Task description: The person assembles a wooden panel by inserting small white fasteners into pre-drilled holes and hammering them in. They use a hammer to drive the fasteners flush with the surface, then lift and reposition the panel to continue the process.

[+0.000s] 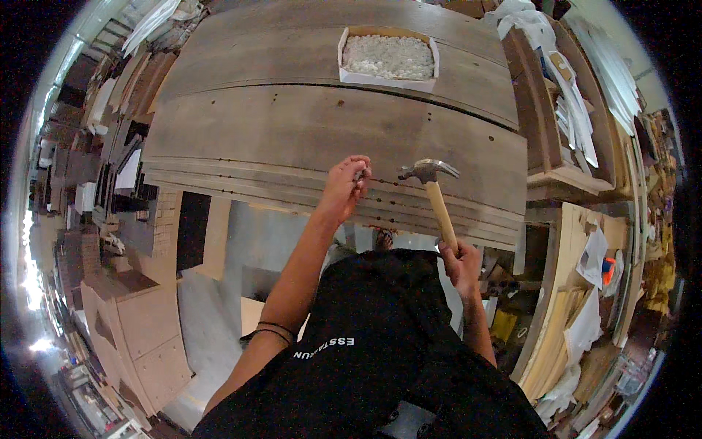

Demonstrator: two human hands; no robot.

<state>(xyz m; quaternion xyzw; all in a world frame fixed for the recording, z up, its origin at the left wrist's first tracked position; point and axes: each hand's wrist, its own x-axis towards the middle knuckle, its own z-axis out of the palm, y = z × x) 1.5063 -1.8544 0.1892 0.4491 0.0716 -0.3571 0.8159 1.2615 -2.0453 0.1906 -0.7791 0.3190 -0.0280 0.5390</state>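
My right hand (462, 267) is wrapped round the lower end of the wooden handle of a claw hammer (439, 201), whose metal head is raised over the front part of the wooden panels. My left hand (345, 189) is closed above the stacked front edges of the panels (241, 128), with fingers curled round something small and greyish that is too small to make out. Small dark holes dot the panels' faces and edges. Farther back, a shallow open cardboard box (387, 58) full of small whitish pieces rests on the top panel.
To the right stands a wooden drawer-like box (570, 110) with papers and white strips in it. Stacked boards (556, 322) lean below it. At the lower left is a wooden cabinet (142, 344). Piles of boards line the left side.
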